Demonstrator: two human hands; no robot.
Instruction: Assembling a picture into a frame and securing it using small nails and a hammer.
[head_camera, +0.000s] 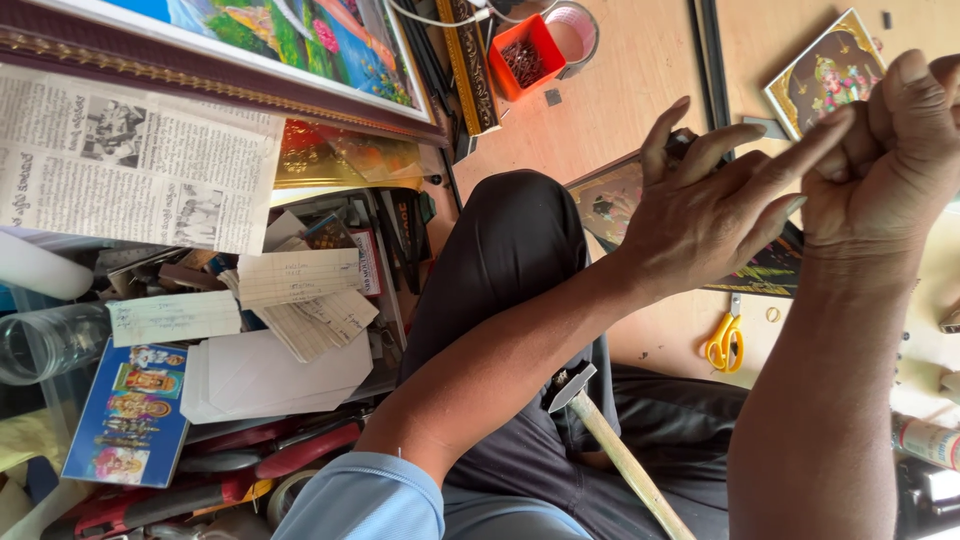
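Largest item in view: a pale wooden work surface (620, 90), seen rotated by the head camera. A large framed landscape picture (290, 40) with a dark, gilt-edged moulding lies along the upper left edge, with a newspaper sheet (130, 160) just below it. Below that, a crowded heap of papers, envelopes and cards (270, 340), with a blue devotional print (130, 410) at its lower left.

The person sits with a dark-trousered knee (510, 260) raised at centre. A hammer (600, 430) with a pale wooden handle rests on the lap, head uppermost, well below both hands and touched by neither.

Left hand (715, 205): fingers spread and extended toward the right, held above a dark framed picture (620, 205) lying on the surface beyond the knee. The hand covers much of this frame; whether the palm presses on it cannot be told. Something small and dark shows at the fingers near the thumb, too hidden to identify.

Right hand (900, 140): fingers curled inward in a loose fist, just beside the left fingertips and appearing to touch them. What it pinches, if anything, cannot be told.

Smaller items: a small gold-bordered framed picture (825, 70) above the hands; an orange tray of nails (525, 55); a tape roll (575, 30) beside it; yellow-handled scissors (725, 340) below the left hand, apart from it.
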